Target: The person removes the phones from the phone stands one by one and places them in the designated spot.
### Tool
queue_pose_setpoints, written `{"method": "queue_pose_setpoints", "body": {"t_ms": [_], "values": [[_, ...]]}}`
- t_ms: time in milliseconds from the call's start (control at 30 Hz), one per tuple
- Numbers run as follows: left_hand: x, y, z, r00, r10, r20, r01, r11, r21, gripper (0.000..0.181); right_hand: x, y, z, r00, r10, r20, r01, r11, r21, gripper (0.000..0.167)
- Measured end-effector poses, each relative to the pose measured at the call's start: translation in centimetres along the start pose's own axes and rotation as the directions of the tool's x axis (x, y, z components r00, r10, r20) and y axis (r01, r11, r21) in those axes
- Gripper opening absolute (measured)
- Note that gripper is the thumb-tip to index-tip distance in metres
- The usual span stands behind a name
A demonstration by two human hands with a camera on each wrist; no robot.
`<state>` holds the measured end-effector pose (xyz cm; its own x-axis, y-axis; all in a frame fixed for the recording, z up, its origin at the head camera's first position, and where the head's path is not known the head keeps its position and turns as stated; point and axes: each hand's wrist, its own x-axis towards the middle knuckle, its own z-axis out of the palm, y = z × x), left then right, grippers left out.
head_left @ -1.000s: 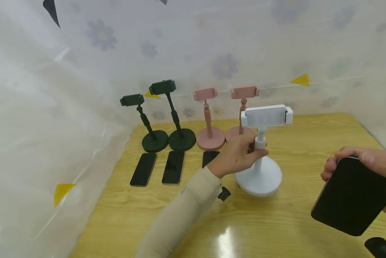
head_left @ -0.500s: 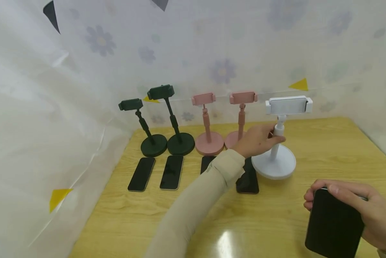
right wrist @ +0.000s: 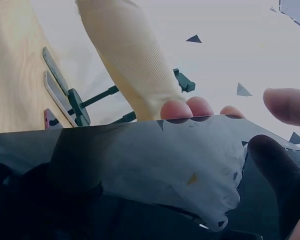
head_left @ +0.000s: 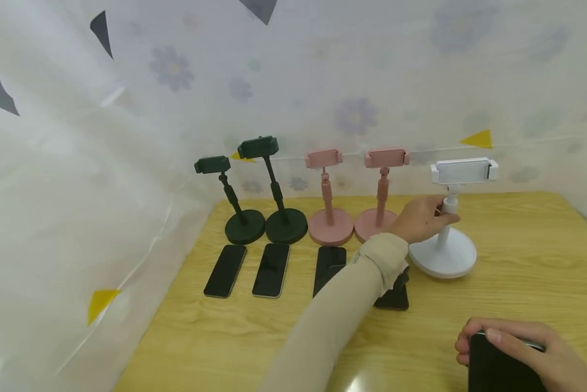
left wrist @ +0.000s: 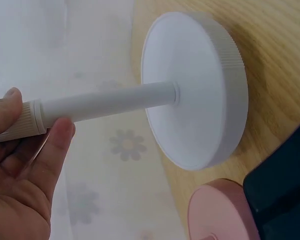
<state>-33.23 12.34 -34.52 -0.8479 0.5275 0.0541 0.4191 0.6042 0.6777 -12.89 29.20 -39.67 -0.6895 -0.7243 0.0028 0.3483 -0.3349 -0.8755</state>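
Observation:
My left hand (head_left: 423,219) pinches the collar on the post of a white phone stand (head_left: 442,256), thumb on one side and fingers on the other. The stand is upright near the back right of the table; whether its round base (left wrist: 185,100) rests fully on the wood I cannot tell. At the lower right, my right hand (head_left: 529,345) holds a black smartphone (head_left: 501,367) by its upper end, with the lower part cut off by the frame. In the right wrist view, the phone's glossy screen (right wrist: 165,165) reflects the surroundings, and fingertips curl over its edge.
Left of the white stand, two pink phone stands (head_left: 330,227) and two green phone stands (head_left: 287,226) line the back of the wooden table (head_left: 215,348). Several phones (head_left: 271,270) lie before them, two partly behind my left sleeve (head_left: 342,316). A plastic sheet (head_left: 293,71) hangs behind.
The white stand has moved right and back in my left hand, beside the right pink stand, uncovering more of the phone behind my arm. The right hand with its phone has shifted lower in view.

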Motion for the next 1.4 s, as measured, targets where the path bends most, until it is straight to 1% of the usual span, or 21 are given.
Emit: {"method": "queue_pose_setpoints", "body": {"t_ms": [133, 200, 233, 333, 367, 467, 533, 600, 667, 700, 733, 767, 800, 900, 933, 1033, 1100, 1200, 1267, 1333, 1400], "values": [[0.7, -1.0, 0.2, 1.000, 0.010, -0.012, -0.010, 1.000, 0.011, 0.026, 0.1, 0.5, 0.5, 0.999, -0.034, 0.033, 0.031, 0.998, 0.063, 0.051], [1.1, -1.6, 0.2, 1.000, 0.024, -0.017, -0.024, 1.000, 0.005, 0.025, 0.2, 0.7, 0.8, 0.999, -0.034, 0.017, 0.032, 0.997, 0.064, 0.050], [1.3, -1.8, 0.2, 0.999, 0.030, -0.022, -0.030, 1.000, -0.003, 0.025, 0.2, 0.8, 0.9, 0.999, -0.039, 0.005, 0.039, 0.999, 0.027, 0.050], [2.3, -2.2, 0.3, 0.997, 0.057, -0.043, -0.058, 0.998, -0.020, 0.027, 0.2, 0.7, 0.9, 0.999, -0.025, -0.024, 0.024, 0.999, -0.031, 0.048], [2.6, -2.3, 0.4, 0.997, 0.064, -0.051, -0.065, 0.998, -0.023, 0.027, 0.1, 0.7, 0.8, 0.999, -0.015, -0.038, 0.013, 0.999, -0.040, 0.047], [3.6, -2.3, 0.6, 0.994, 0.071, -0.080, -0.073, 0.997, -0.016, 0.024, -0.2, 0.6, 0.6, 0.997, -0.013, -0.077, 0.002, 0.991, -0.135, 0.044], [4.2, -2.2, 0.8, 0.992, 0.065, -0.104, -0.067, 0.998, -0.019, 0.023, -0.4, 0.4, 0.5, 0.992, -0.026, -0.127, -0.011, 0.960, -0.281, 0.042], [4.8, -2.1, 1.0, 0.990, 0.055, -0.128, -0.059, 0.998, -0.031, 0.022, -0.6, 0.2, 0.5, 0.985, -0.048, -0.167, -0.026, 0.910, -0.414, 0.040], [5.3, -2.1, 1.2, 0.988, 0.048, -0.148, -0.054, 0.998, -0.035, 0.024, -0.8, 0.1, 0.5, 0.978, -0.062, -0.201, -0.047, 0.867, -0.496, 0.039], [5.5, -2.1, 1.3, 0.988, 0.048, -0.149, -0.053, 0.998, -0.032, 0.026, -0.9, 0.0, 0.5, 0.976, -0.067, -0.206, -0.050, 0.855, -0.516, 0.038], [5.6, -2.1, 1.5, 0.988, 0.053, -0.147, -0.057, 0.998, -0.023, 0.027, -1.0, 0.1, 0.5, 0.976, -0.076, -0.202, -0.040, 0.855, -0.517, 0.038], [5.8, -2.1, 1.6, 0.988, 0.056, -0.144, -0.060, 0.998, -0.019, 0.028, -1.1, 0.1, 0.5, 0.976, -0.076, -0.205, -0.038, 0.865, -0.501, 0.038], [5.9, -2.2, 1.7, 0.988, 0.064, -0.141, -0.066, 0.998, -0.006, 0.029, -1.2, 0.2, 0.5, 0.977, -0.075, -0.202, -0.030, 0.881, -0.472, 0.039], [6.2, -2.3, 2.2, 0.988, 0.088, -0.131, -0.086, 0.996, 0.019, 0.032, -1.4, 0.6, 0.2, 0.984, -0.096, -0.151, 0.031, 0.923, -0.385, 0.043], [6.2, -2.4, 2.2, 0.987, 0.091, -0.132, -0.088, 0.996, 0.023, 0.032, -1.4, 0.7, 0.1, 0.986, -0.092, -0.141, 0.037, 0.934, -0.355, 0.044], [6.2, -2.7, 2.3, 0.987, 0.081, -0.136, -0.082, 0.997, -0.003, 0.034, -1.2, 0.7, -0.3, 0.992, -0.070, -0.105, 0.039, 0.962, -0.271, 0.049], [6.1, -2.8, 2.4, 0.990, 0.059, -0.131, -0.066, 0.997, -0.047, 0.036, -1.1, 0.7, -0.6, 0.994, -0.023, -0.107, 0.002, 0.982, -0.191, 0.049], [5.1, -3.1, 1.9, 0.991, 0.007, -0.130, -0.021, 0.994, -0.107, 0.041, -0.6, 0.5, -0.8, 0.994, 0.001, -0.113, -0.017, 0.990, -0.139, 0.047], [4.2, -3.3, 1.4, 0.991, -0.007, -0.131, -0.010, 0.991, -0.131, 0.043, -0.2, 0.5, -1.0, 0.992, 0.007, -0.129, -0.024, 0.991, -0.130, 0.045], [2.9, -3.6, 0.8, 0.991, 0.011, -0.132, -0.029, 0.991, -0.134, 0.043, 0.3, 0.3, -1.1, 0.989, -0.008, -0.146, -0.017, 0.986, -0.169, 0.043], [1.4, -3.9, -0.1, 0.991, 0.051, -0.128, -0.066, 0.990, -0.123, 0.043, 0.8, 0.1, -1.4, 0.989, -0.023, -0.144, -0.004, 0.983, -0.185, 0.041]]}}
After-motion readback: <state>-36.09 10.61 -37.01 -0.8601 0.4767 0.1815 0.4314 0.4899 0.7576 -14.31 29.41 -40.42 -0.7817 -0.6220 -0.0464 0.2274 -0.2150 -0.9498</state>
